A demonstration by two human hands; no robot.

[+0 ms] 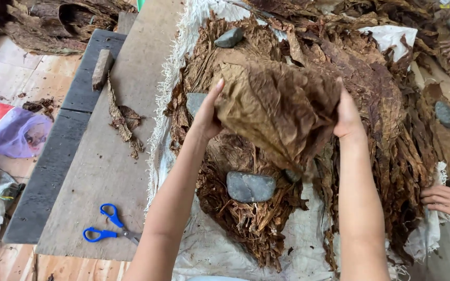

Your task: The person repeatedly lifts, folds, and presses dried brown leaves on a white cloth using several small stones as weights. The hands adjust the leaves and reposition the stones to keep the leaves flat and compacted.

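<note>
Left hand [208,112] and right hand [348,115] both closed on one big dried leaf [277,106] (stretched sideways between them) above the leaf pile [246,208].

Five grey stones show: one [229,37] at the top, one [195,102] by the left wrist, one [250,187] low in the middle, a small one [290,175] beside it, one [447,114] at right. One pair of scissors [111,228]. One wood block [102,68]. One purple bag [11,130].
</note>
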